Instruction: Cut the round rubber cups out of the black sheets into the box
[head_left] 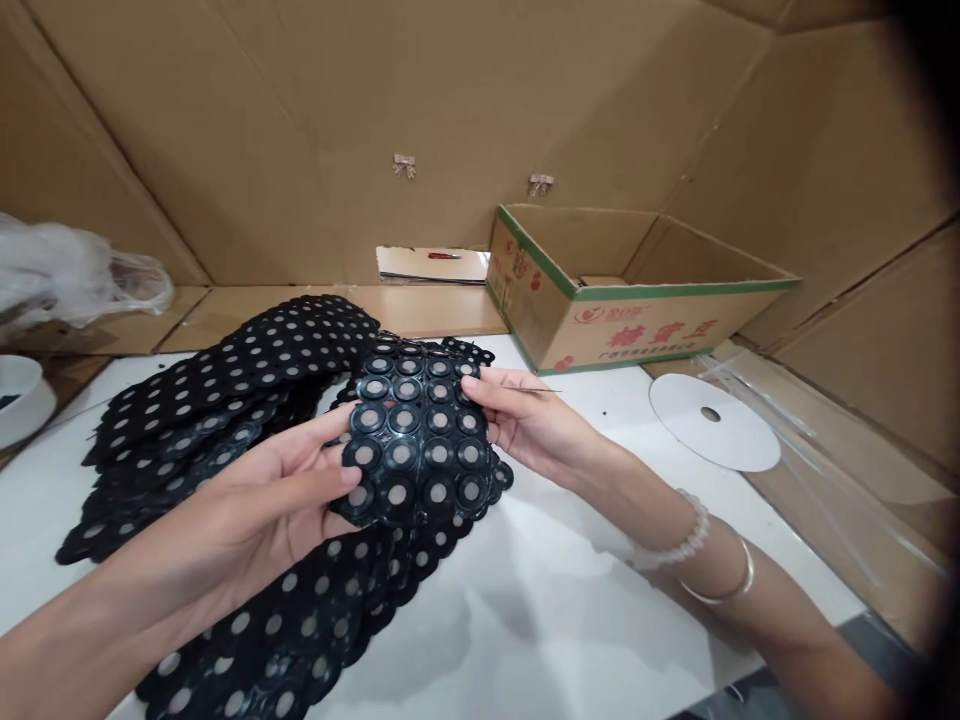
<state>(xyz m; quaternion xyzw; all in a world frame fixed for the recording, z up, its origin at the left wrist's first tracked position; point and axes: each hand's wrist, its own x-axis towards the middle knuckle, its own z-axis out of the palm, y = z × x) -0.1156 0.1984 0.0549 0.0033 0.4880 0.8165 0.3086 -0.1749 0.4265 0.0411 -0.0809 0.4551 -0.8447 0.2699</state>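
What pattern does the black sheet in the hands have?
The sheet shows rows of grey-centred rings, best in the head view.

Left of and nearer than the held sheet (416,435) lie more sheets (217,375); behind it to the right stands a carton (637,300), and farther right lies a disc (739,435).

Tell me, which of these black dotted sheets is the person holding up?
The piece raised between the left hand and the right hand; the other sheets lie heaped on the white table.
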